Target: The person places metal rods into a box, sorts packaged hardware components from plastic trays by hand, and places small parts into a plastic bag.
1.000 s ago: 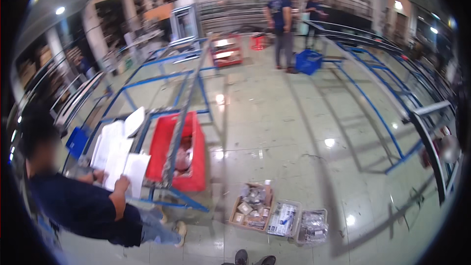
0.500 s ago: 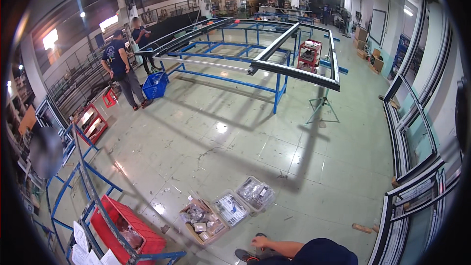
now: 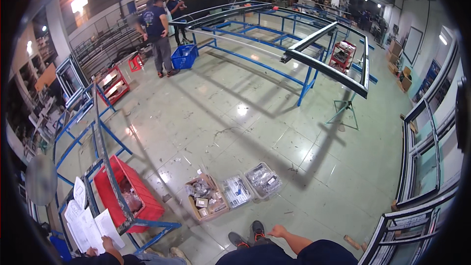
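Note:
My right hand (image 3: 278,231) hangs over the floor just right of my shoes (image 3: 257,229). Its fingers look loosely curled, and no object shows in them. My left hand is out of the picture. Left of my feet, a cardboard box (image 3: 224,208) holds small cartons and bagged parts. Beside it are a clear plastic bin (image 3: 237,202) with white and blue pieces, then another clear bin (image 3: 277,189) full of bagged hardware. At the lower left, another person's hands (image 3: 106,242) rest on white paper sheets (image 3: 84,225) showing drawings.
A red crate (image 3: 156,208) stands by a blue metal rack (image 3: 169,225) at left. Ahead, a long dark frame (image 3: 326,71) lies on blue trestles (image 3: 306,88), with a green stand (image 3: 346,110) below its corner. Window frames (image 3: 417,157) lean along the right wall. Two people (image 3: 159,24) stand far left.
My view has swung left and down, so the scene sits further right. Another person's hands on the papers and both my shoes have come into sight. My right hand has shifted slightly right and up.

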Tool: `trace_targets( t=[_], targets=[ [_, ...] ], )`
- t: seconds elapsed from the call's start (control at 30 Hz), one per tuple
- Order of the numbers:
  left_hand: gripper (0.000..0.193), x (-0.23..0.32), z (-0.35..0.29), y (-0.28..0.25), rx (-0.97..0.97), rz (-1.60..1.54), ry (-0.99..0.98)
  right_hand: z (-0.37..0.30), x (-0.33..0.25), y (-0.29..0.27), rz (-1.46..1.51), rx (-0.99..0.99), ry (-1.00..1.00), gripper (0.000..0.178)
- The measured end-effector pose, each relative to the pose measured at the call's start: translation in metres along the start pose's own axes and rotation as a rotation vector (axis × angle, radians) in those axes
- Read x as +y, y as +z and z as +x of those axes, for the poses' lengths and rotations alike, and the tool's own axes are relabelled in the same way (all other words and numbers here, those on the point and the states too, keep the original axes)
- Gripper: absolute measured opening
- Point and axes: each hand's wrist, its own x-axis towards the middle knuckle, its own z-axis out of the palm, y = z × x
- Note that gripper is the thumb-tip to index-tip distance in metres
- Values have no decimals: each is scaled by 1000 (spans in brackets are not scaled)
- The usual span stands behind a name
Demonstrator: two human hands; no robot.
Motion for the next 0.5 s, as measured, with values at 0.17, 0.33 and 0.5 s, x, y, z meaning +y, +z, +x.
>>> trace_targets(
  t=[0.17, 0.33, 0.5],
  targets=[
    [52, -44, -71, 49, 17, 2, -146, 0, -30, 27, 125, -14, -107, 47],
    [52, -60, -258, 216, 551, -547, -768, -18, -28, -15, 274, 119, -52, 28],
    [50, -24, -227, 188, 456, -1276, -753, -8, -5, -25, 23, 25, 24, 60]
  ],
)
